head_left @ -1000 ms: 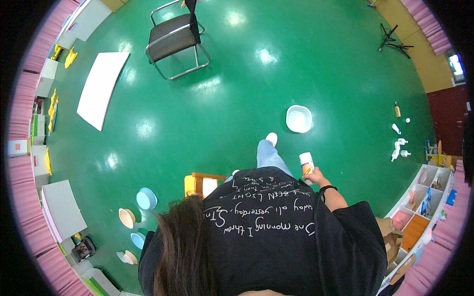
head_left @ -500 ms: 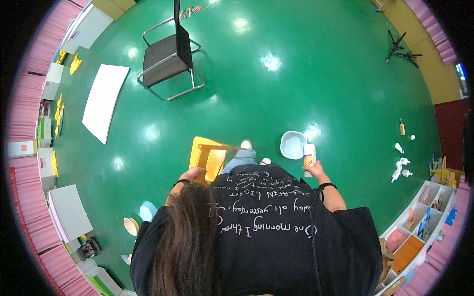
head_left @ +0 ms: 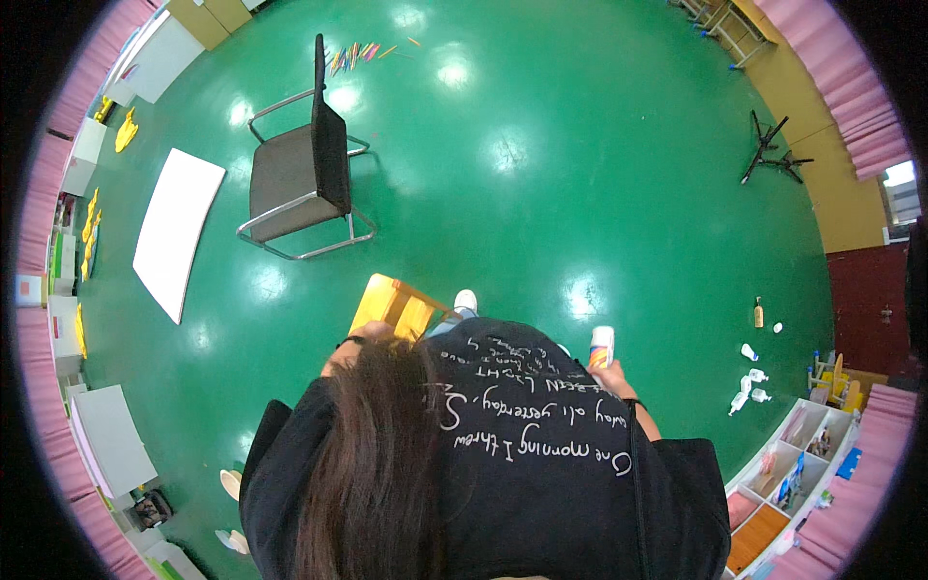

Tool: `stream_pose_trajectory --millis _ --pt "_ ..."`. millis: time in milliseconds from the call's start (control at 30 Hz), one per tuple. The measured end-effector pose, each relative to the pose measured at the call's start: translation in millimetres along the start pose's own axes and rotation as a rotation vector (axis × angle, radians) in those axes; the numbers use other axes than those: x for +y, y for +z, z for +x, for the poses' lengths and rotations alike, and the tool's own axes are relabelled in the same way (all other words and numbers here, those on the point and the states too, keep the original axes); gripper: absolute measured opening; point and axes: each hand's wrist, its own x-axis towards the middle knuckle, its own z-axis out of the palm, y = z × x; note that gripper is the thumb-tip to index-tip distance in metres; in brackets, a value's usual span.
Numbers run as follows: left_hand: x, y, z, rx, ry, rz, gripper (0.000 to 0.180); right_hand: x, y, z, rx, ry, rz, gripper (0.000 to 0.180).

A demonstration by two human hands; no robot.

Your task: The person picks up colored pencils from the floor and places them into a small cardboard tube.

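Note:
My left hand (head_left: 375, 331) is closed on the edge of a small yellow wooden chair (head_left: 411, 311), just left of my legs; hair partly covers that hand. In my right hand (head_left: 607, 374) is a white cylindrical bottle (head_left: 602, 340) with an orange and red label, held upright out to my right side. My fingers wrap round its lower part. A white shoe (head_left: 466, 301) shows between the two hands.
Ahead to the left stands a black chair (head_left: 290, 184) with metal legs. A white board (head_left: 179, 232) lies beyond it on the green floor. Scattered coloured sticks (head_left: 356, 56) lie far ahead. Several white bottles (head_left: 742, 394) and a compartment shelf (head_left: 793, 464) are at the right.
I have moved forward with the wooden chair and the bottle, and the black chair looks nearer. The pale blue basin beside the bottle has gone out of sight.

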Motion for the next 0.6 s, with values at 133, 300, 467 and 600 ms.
stream_pose_trajectory --millis 133,300,467,600 --pt "47 -48 58 -0.084 0.008 0.261 0.032 -80 -33 39 0.124 0.044 0.177 0.080" --pt "92 -84 76 -0.011 -0.282 -0.375 0.031 -136 -66 110 0.059 0.009 -0.046 0.077" --pt "173 -125 108 0.006 -0.342 -0.497 0.030 -123 -116 209 -0.067 0.186 0.051 0.095" --pt "224 -146 126 0.068 -0.394 -0.615 0.029 -223 -177 266 -0.009 0.098 0.065 0.078"
